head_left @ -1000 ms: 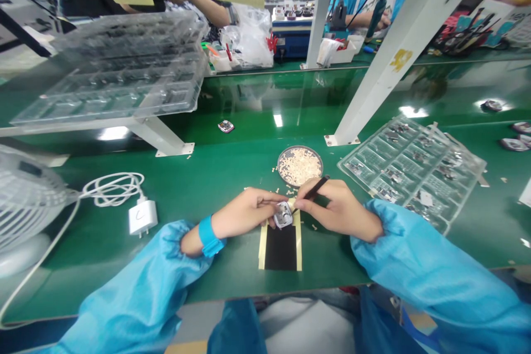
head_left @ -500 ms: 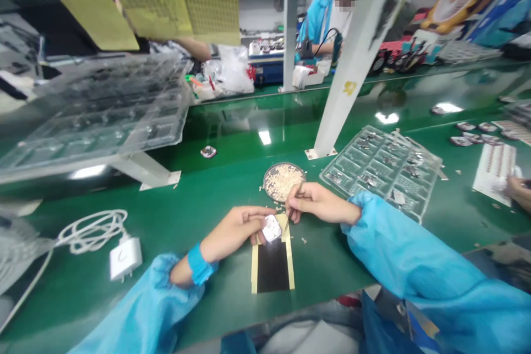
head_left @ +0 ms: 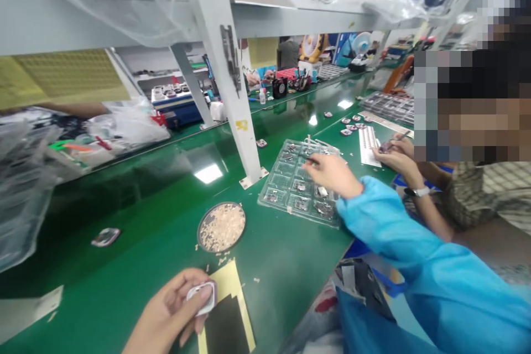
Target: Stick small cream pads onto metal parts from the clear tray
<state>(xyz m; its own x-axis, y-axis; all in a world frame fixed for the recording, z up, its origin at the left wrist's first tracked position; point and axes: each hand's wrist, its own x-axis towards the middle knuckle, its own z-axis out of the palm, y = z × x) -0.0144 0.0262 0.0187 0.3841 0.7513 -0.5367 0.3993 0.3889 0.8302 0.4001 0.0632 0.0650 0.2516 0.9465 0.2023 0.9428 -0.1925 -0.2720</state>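
Green bench (head_left: 166,243); case (head_left: 208,304) in left hand (head_left: 174,307), rimmed face tilted upward (long axis unclear); right hand (head_left: 332,174), grip indistinct.

Green workbench (head_left: 282,265) beneath white shelf (head_left: 282,21)

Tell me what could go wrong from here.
The right hand is over the clear tray, so it might knock the small parts lying in it. The white-rimmed case is held only by the left hand and could slip. The loose pale pieces outside the round dish might get brushed around.
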